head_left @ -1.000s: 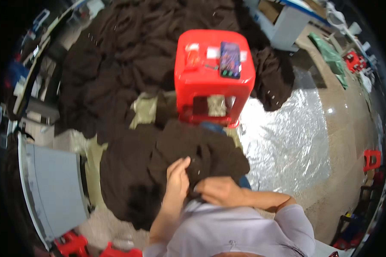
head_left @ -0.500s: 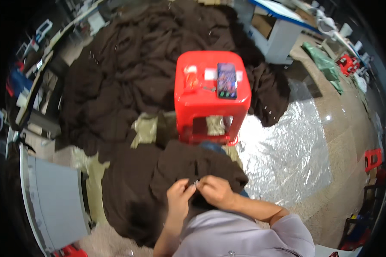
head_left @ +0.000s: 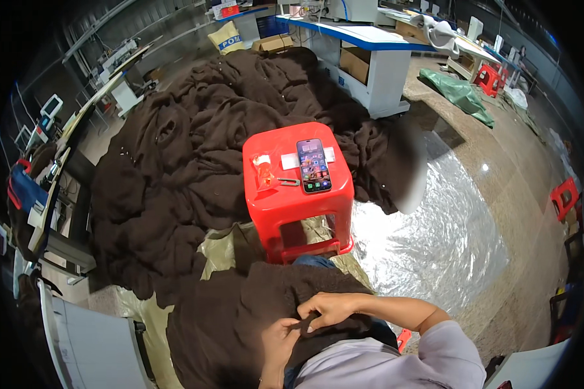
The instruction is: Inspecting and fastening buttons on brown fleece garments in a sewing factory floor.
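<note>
Garment: I see a dark brown fuzzy knit garment (head_left: 240,318) draped over my lap.
Left hand (head_left: 280,340): pinching a fold of its nap.
Right hand (head_left: 331,309): gripping the same fold.
Ahead: square red plastic stool (head_left: 285,194) carrying a flat black smartphone (head_left: 313,165).

In front of me stands a red plastic stool (head_left: 285,201) with a smartphone (head_left: 313,165) lying face up on its seat, a small red packet (head_left: 264,170) and a metal clip (head_left: 288,182) just beside it. Behind it I see a big heap of dark brown cloth (head_left: 194,149) (spread across the floor). A clear plastic sheet (head_left: 428,240) glints at my right, near a blue-topped workbench (head_left: 370,52).
</note>
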`<state>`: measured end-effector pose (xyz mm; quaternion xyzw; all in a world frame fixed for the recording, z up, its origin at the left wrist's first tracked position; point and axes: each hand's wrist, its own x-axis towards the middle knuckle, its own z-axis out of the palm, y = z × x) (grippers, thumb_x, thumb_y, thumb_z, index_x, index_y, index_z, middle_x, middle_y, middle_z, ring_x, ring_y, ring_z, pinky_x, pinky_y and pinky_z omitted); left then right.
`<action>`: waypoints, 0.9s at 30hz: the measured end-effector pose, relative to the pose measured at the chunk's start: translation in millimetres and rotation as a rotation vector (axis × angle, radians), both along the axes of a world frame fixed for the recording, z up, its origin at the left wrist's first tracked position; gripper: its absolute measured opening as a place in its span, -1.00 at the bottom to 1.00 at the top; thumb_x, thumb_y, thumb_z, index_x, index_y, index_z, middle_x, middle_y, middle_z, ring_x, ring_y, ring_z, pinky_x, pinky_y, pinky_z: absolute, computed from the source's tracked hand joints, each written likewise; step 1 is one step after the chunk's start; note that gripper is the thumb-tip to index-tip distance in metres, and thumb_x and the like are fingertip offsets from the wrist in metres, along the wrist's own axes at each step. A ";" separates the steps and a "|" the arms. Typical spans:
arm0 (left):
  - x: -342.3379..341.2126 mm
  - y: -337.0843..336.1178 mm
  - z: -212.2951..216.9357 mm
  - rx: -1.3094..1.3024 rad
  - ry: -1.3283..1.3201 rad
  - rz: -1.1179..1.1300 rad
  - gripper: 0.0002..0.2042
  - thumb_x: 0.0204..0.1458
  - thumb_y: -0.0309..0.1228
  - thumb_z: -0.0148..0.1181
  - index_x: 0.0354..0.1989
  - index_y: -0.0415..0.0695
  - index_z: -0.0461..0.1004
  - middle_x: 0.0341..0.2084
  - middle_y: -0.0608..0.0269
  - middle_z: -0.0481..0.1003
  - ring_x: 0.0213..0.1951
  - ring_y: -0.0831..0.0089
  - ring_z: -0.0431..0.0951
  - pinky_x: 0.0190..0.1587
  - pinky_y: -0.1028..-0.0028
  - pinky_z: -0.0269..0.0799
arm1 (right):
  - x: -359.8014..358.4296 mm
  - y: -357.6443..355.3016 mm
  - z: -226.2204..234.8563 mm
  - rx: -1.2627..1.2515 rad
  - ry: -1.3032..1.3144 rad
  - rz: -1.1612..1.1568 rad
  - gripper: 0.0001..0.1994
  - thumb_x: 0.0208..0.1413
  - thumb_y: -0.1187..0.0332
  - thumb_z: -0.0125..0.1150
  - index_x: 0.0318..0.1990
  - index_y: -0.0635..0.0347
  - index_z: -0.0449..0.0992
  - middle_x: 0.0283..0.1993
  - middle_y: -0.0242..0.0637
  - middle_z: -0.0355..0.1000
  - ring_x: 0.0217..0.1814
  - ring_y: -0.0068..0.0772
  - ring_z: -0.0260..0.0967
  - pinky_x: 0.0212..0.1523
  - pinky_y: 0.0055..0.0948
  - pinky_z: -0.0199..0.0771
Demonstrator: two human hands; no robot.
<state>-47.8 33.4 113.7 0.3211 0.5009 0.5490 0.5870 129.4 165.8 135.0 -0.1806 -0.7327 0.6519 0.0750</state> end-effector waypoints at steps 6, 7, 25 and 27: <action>-6.3 -4.3 -9.9 -0.001 -0.114 -0.040 -0.82 0.07 -0.81 0.12 -0.19 -0.38 0.54 -0.28 0.20 0.57 -0.24 0.53 0.57 -0.12 0.57 0.48 | 0.2 -11.3 6.2 -0.078 0.027 0.042 -0.76 0.04 0.38 0.31 -0.49 0.31 0.38 -0.61 -0.24 0.24 -0.53 -0.48 0.15 -0.47 -0.31 0.17; -6.9 -3.9 -11.4 -0.003 -0.147 -0.028 -0.81 0.07 -0.81 0.10 -0.19 -0.37 0.55 -0.29 0.20 0.57 -0.25 0.53 0.56 -0.12 0.57 0.48 | 0.5 -14.3 11.3 -0.075 0.028 0.041 -0.76 0.04 0.38 0.31 -0.49 0.31 0.38 -0.61 -0.24 0.24 -0.53 -0.48 0.15 -0.47 -0.31 0.17; 4.4 0.0 7.3 0.045 0.085 0.149 -0.87 0.07 -0.78 0.14 -0.23 -0.38 0.50 -0.30 0.10 0.57 -0.25 0.46 0.57 -0.11 0.54 0.50 | 7.6 -36.3 14.7 0.353 0.101 -0.262 -0.83 0.04 0.35 0.20 -0.39 0.26 0.39 -0.61 -0.01 0.38 -0.55 0.11 0.40 -0.52 -0.05 0.34; 2.8 -1.2 7.7 0.113 0.167 0.132 -0.89 0.07 -0.77 0.15 -0.24 -0.38 0.48 -0.30 0.10 0.56 -0.25 0.45 0.57 -0.11 0.52 0.50 | 5.8 -39.6 15.6 0.341 0.107 -0.236 -0.83 0.04 0.35 0.20 -0.39 0.26 0.38 -0.62 -0.01 0.37 -0.56 0.12 0.39 -0.52 -0.05 0.34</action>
